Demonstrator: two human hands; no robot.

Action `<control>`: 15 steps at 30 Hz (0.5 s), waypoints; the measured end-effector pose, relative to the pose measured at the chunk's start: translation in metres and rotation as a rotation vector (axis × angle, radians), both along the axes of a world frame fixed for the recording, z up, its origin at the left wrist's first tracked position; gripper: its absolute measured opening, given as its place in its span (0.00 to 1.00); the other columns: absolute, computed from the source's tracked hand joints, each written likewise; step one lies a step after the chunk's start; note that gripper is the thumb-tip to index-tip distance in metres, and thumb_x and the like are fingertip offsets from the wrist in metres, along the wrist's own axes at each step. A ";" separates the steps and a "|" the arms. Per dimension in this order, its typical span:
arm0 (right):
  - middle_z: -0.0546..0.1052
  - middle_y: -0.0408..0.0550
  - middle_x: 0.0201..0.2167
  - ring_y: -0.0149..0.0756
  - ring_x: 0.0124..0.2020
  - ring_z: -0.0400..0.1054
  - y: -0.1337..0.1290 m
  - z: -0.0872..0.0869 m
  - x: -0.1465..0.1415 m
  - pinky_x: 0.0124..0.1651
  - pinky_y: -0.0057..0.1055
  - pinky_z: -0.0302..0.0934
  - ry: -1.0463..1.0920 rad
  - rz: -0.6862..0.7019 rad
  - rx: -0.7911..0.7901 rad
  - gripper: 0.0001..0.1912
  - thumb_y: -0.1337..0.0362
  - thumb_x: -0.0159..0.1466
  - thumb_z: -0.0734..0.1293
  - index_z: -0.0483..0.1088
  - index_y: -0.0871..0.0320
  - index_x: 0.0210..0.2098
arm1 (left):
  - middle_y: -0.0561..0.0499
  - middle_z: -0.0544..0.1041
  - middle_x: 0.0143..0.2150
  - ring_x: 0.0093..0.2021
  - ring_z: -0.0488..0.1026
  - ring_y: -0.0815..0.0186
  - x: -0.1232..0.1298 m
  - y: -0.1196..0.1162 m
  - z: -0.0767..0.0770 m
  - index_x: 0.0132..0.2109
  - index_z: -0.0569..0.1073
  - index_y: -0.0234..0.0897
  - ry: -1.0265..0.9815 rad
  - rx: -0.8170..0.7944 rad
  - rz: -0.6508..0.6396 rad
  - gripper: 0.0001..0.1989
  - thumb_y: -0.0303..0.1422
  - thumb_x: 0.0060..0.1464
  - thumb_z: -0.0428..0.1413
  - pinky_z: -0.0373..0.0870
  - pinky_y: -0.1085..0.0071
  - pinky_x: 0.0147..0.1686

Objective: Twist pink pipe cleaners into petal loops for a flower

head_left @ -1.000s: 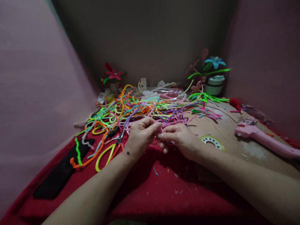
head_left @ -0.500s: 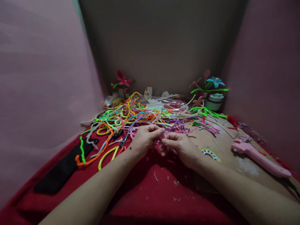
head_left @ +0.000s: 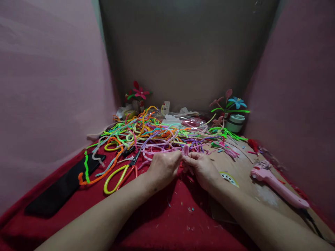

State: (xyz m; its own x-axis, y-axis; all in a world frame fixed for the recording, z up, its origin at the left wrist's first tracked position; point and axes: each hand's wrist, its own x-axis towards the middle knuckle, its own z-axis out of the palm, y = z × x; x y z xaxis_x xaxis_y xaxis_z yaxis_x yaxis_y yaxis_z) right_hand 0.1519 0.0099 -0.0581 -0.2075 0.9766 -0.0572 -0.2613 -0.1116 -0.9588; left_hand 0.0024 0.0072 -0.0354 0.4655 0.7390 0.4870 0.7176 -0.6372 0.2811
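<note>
At frame centre, the left hand [head_left: 163,167] and right hand [head_left: 201,168] meet, fingers narrowly pinched on a pink pipe cleaner loop [head_left: 185,150], just below the tangled pipe cleaner pile [head_left: 157,130].

Pink glue gun [head_left: 278,186], yellow-handled scissors [head_left: 120,174]

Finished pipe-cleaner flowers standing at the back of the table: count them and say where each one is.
2 clear: a red-pink flower back left, a blue flower back right above the white pot. Dull pink ones beside it may add more.
</note>
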 end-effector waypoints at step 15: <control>0.67 0.40 0.13 0.23 0.13 0.55 -0.004 0.009 -0.006 0.18 0.24 0.48 0.062 -0.102 -0.060 0.16 0.59 0.43 0.73 0.64 0.61 0.17 | 0.46 0.74 0.27 0.26 0.70 0.63 0.001 -0.007 0.003 0.35 0.70 0.32 0.376 0.406 -0.040 0.12 0.25 0.57 0.42 0.61 0.69 0.25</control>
State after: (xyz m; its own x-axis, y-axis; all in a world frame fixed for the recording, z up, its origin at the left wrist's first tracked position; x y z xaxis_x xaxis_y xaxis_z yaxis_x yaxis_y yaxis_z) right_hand 0.1460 0.0061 -0.0487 -0.1127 0.9880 -0.1060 -0.3332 -0.1381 -0.9327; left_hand 0.0033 -0.0001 -0.0329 0.6861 0.5050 0.5238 0.6942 -0.6698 -0.2635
